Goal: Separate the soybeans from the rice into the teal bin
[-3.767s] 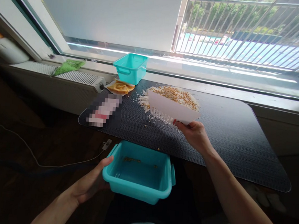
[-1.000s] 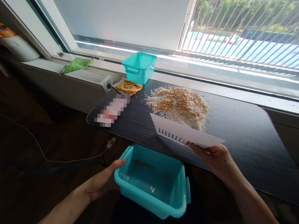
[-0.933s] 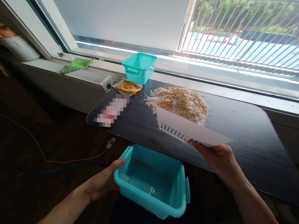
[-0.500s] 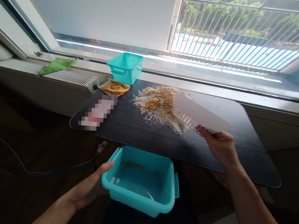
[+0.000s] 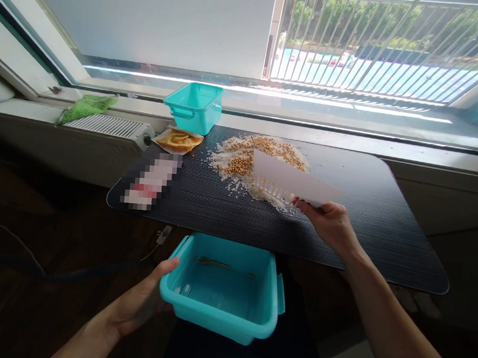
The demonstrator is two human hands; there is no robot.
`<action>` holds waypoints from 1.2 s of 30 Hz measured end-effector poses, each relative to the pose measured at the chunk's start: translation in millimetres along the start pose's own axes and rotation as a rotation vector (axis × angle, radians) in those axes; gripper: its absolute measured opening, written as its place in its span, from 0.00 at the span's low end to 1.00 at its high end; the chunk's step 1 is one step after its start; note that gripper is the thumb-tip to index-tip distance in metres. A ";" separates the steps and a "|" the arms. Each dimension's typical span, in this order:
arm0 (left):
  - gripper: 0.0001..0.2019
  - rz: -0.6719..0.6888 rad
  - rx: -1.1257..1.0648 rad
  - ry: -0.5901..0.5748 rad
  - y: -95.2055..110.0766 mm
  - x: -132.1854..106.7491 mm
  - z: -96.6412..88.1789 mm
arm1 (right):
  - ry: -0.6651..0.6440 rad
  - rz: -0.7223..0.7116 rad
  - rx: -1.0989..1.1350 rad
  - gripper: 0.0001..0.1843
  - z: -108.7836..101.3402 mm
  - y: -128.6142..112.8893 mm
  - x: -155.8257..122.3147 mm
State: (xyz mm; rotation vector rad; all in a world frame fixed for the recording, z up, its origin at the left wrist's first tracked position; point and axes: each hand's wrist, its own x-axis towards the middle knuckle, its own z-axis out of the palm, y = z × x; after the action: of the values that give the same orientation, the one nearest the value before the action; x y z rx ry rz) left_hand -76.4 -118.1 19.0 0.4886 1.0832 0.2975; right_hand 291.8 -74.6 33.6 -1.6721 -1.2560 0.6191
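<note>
My left hand (image 5: 142, 298) grips the left rim of a turquoise plastic tub (image 5: 215, 320), thumb on top and fingers underneath. The tub is below the table's front edge, with a few small yellowish bits on its inside. In my right hand (image 5: 330, 225) is a thin white sheet with slots (image 5: 292, 177) along its lower edge, pinched at its near corner. It stands tilted over the right part of a pile of round yellow beans (image 5: 240, 165) and small white grains (image 5: 236, 185), covering some of them. Whether it touches the tabletop I cannot tell.
On the dark table (image 5: 367, 228) lie a folded orange-yellow cloth (image 5: 179, 140) and a blurred packet (image 5: 151, 180). A second turquoise tub (image 5: 197, 112) stands at the back left. Behind are a radiator (image 5: 110, 127) with a green cloth (image 5: 88, 107), and a window.
My right hand has moved left with the white slotted sheet, which now stands further over the pile and uncovers beans at its back right. My left hand still holds the tub.
</note>
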 end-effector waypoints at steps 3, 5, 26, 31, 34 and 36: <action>0.37 0.000 0.003 0.005 0.7 -0.8 1.4 | -0.014 -0.006 0.005 0.17 0.5 -2.3 -0.9; 0.37 -0.005 0.002 0.008 1.2 -1.2 1.9 | -0.012 -0.014 0.007 0.18 0.3 -3.2 -1.1; 0.37 -0.002 -0.033 0.017 1.1 -0.1 2.2 | -0.019 0.019 0.017 0.15 -14.9 -7.9 -20.8; 0.36 -0.019 -0.038 0.002 1.7 -0.6 3.6 | 0.011 0.055 0.021 0.15 -26.6 -1.1 -46.1; 0.37 -0.019 -0.041 0.004 1.2 0.4 4.1 | -0.016 0.062 0.032 0.17 -32.7 4.7 -62.6; 0.36 -0.013 -0.043 0.002 0.0 1.4 3.5 | -0.042 0.055 0.026 0.17 -34.6 7.2 -73.1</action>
State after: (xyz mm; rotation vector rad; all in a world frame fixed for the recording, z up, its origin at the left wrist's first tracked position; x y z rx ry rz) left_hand -72.6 -118.3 19.2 0.4423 1.0791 0.3093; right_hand 297.6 -155.6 33.2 -1.6846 -1.2298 0.7039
